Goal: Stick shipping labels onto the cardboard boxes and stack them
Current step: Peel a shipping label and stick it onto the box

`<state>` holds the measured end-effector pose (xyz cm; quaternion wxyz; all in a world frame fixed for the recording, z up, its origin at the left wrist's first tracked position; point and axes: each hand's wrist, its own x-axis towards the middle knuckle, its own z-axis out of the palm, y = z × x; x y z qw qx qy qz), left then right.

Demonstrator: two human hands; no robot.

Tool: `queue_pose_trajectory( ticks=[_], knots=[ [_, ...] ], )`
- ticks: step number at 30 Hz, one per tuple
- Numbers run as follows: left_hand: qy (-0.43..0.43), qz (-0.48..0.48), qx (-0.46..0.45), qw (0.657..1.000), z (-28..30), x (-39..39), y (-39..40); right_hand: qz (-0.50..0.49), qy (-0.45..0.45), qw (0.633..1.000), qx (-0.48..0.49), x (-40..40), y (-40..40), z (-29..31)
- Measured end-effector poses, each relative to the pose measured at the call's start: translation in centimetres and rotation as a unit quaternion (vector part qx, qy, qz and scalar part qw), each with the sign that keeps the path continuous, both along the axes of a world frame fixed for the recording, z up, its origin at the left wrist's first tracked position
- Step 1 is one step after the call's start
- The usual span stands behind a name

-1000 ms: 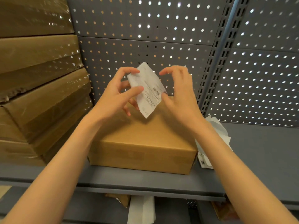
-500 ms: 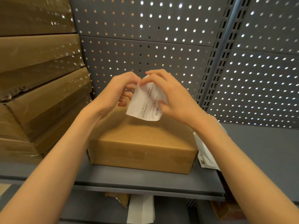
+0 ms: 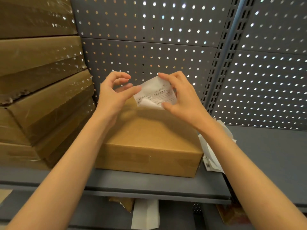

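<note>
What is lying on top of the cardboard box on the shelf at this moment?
Nothing lies on the cardboard box: its visible top is bare. The shipping label is held above it by the right hand and left hand. The hands hide the far edge.

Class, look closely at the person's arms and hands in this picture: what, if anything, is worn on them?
Nothing shows on them. The left hand and right hand are bare, with no gloves, and no rings in view. Both forearms are uncovered from wrist to the frame's edge: no sleeves, watch or bracelet in sight. Fingernails look short and unpainted.
</note>
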<state>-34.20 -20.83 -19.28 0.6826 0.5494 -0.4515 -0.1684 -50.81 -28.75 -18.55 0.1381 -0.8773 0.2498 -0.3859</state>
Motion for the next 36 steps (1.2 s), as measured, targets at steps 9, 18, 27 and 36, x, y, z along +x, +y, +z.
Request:
queue_pose_trajectory(
  ticks=[9,18,27,36],
  knots=[
    [-0.031,-0.017,0.006,0.999,-1.0,-0.7,-0.2,-0.004,-0.065,0.997,-0.028,-0.2,0.3,-0.1],
    [-0.033,-0.129,0.073,0.988,0.3,-0.1,0.7,-0.014,-0.070,0.997,0.030,-0.6,0.5,-0.1],
    [-0.067,-0.226,0.126,0.964,1.2,1.7,1.8,0.050,-0.061,0.962,0.262,-2.7,0.3,1.1],
    [-0.141,-0.227,0.204,0.942,0.5,2.0,1.0,0.044,-0.018,0.939,0.341,-3.2,0.1,0.7]
  ],
)
